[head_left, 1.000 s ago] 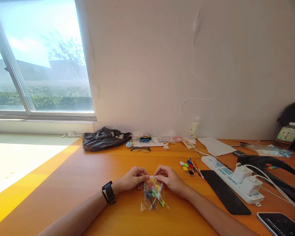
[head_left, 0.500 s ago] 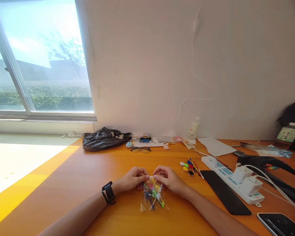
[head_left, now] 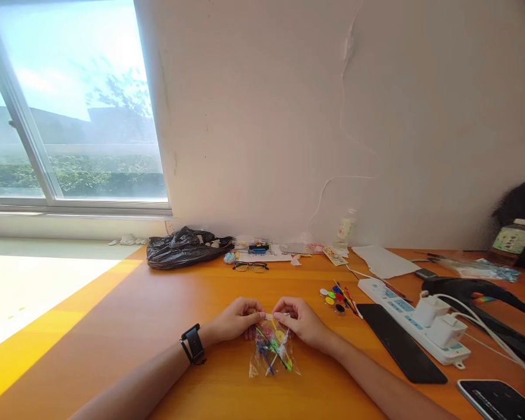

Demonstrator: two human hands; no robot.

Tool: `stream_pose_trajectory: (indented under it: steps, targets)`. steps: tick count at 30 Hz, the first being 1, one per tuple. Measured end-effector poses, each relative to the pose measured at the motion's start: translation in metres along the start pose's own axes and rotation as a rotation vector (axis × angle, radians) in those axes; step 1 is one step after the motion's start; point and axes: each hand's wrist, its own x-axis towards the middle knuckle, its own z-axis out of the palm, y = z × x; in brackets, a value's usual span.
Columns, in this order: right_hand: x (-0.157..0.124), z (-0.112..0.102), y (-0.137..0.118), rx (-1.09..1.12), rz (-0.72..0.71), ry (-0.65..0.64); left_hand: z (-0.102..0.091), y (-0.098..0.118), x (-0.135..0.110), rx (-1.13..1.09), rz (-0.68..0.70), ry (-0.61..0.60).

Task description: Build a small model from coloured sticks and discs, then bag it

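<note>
Down at six o'clock there's a clear plastic bag, long axis roughly twelve-to-six, top edge at twelve, left hand and right hand fingers pinching it. Stuff inside: colourful discs plus sticks, a dark one slanting eleven-to-five; loose discs on the table toward two

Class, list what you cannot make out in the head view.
Head view, hidden: parts of the top edge of the clear bag, covered by the left hand and right hand.
Head view, cut off: the near end of the black-faced device, by the bottom edge.
Head view, too small: wording on the far-right bottle.
</note>
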Motion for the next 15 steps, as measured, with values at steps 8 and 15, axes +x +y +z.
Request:
stream_pose_trajectory:
  steps: [8,15]
  targets:
    - [0.0012,-0.0001,-0.0020,0.022,0.017,-0.009,0.0000,-0.0023,0.0000,-0.035,-0.018,-0.023]
    - [0.0003,0.0006,-0.0047,0.036,0.039,-0.019,-0.0006,-0.0022,0.0001,-0.044,-0.018,-0.030]
